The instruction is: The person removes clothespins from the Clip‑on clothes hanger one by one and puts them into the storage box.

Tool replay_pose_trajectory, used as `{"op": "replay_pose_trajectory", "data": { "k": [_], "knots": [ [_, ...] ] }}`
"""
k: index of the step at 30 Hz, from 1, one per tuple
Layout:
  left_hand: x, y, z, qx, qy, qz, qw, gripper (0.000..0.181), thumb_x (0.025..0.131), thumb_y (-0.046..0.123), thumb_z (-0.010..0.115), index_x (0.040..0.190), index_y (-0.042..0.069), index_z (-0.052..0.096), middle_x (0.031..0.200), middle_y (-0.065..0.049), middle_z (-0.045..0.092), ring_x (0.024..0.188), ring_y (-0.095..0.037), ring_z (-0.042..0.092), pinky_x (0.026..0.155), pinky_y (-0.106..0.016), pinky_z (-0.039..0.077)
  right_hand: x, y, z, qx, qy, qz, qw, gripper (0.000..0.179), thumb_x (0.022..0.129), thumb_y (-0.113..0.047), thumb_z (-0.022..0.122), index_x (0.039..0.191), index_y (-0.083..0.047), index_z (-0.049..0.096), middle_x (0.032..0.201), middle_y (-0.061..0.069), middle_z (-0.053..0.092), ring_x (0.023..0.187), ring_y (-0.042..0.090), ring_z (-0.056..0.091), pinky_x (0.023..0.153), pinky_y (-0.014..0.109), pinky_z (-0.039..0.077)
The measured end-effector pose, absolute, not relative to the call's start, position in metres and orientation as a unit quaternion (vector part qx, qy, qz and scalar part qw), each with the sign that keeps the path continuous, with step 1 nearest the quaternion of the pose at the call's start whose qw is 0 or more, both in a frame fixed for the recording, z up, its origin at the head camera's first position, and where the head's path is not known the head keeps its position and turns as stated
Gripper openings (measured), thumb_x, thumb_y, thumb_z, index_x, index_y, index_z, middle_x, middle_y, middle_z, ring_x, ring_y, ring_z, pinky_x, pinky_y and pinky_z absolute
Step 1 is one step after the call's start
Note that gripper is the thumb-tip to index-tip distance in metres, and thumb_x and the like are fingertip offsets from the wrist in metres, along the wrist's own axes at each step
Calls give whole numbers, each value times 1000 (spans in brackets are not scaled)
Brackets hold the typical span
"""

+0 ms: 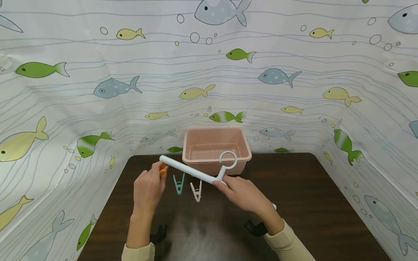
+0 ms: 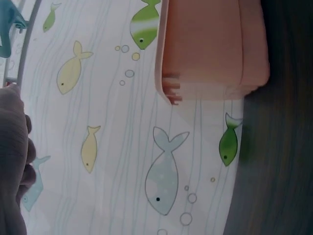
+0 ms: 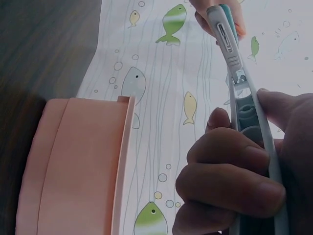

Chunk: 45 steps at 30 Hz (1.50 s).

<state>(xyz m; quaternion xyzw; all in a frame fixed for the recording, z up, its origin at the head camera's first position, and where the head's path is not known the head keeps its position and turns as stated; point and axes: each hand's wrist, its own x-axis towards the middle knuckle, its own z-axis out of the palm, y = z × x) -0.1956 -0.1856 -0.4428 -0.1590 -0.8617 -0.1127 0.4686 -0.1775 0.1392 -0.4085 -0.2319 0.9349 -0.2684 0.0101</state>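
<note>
A white clip hanger slants above the table, with a ring standing up near its right part. My right hand grips the bar just beside this ring; the right wrist view shows its fingers curled round the frame. At the bar's left end, my left hand pinches an orange clip, mostly hidden by the fingers. Between the hands a teal clip and a beige clip hang from the bar. Only part of the left hand enters the left wrist view.
Behind the hanger, a pink plastic basin stands at the back of the dark wooden table. A white sheet printed with fish surrounds the table at the back and sides. A small white piece shows beside the right wrist.
</note>
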Motion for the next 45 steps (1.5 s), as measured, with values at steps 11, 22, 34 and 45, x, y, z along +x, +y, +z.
{"op": "replay_pose_trajectory", "data": {
  "k": [11,22,34,45],
  "knots": [
    [-189,-181,-449,-134,-878,-204,412,36,94,6,81,120,-4,58,74,-20,72,49,-25,53,47,-44,51,-176,140,-415,-225,938,-265,-2,43,108,-72,40,94,-34,54,70,-16,45,62,4,46,58,29,38],
    [-184,-183,-439,-72,-856,-410,308,21,110,15,63,127,3,59,76,-7,54,63,-12,44,55,-28,37,-179,148,-409,-200,933,-299,-7,45,110,-67,43,88,-29,54,66,-12,41,55,6,35,54,28,32],
    [-197,-181,-438,-67,-869,-453,186,43,118,29,36,150,9,57,124,-24,72,104,-38,69,83,-55,52,-182,152,-413,-192,930,-312,-7,45,109,-66,47,90,-27,58,66,-11,41,55,6,34,53,28,32],
    [-254,-141,-425,-125,-881,-410,201,39,108,36,68,138,11,72,99,-10,77,70,-19,58,67,-35,45,-183,170,-415,-146,933,-328,-8,49,108,-69,45,101,-24,63,70,-7,37,58,11,30,55,31,31]
  ]
}}
